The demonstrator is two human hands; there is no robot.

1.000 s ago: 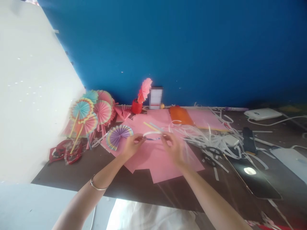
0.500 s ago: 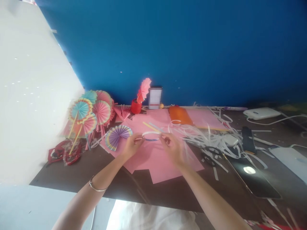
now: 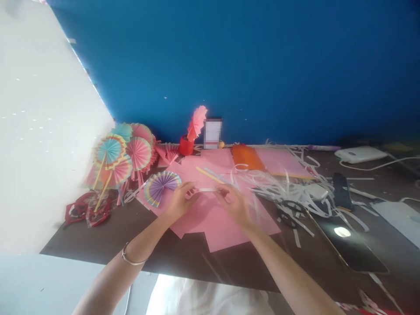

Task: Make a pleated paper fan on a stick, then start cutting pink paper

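Between my two hands a narrow white strip (image 3: 207, 190), which looks like paper, is held by its ends over pink paper sheets (image 3: 210, 223). The left end is pinched in my left hand (image 3: 182, 201), which wears a bangle at the wrist. My right hand (image 3: 232, 203) is closed on the other end; its fingertips are partly hidden. Left of my left hand lies a folded paper fan (image 3: 162, 186) in purple, with yellow and blue edges. Just beyond my hands rest a yellow strip (image 3: 208, 174) and a pale blue strip (image 3: 215, 175).
Several round paper fans (image 3: 110, 151) stand at the left by a red plastic-wrapped bundle (image 3: 88, 209). A red holder (image 3: 186, 145) bears a pink fan. Tangled white strips (image 3: 278, 186), a phone (image 3: 352, 245) and a white device with a cable (image 3: 361, 154) lie to the right.
The strip was bowed into a loop with a blue part showing; now it is stretched nearly straight and flat between my hands. Both hands have stayed almost in place.
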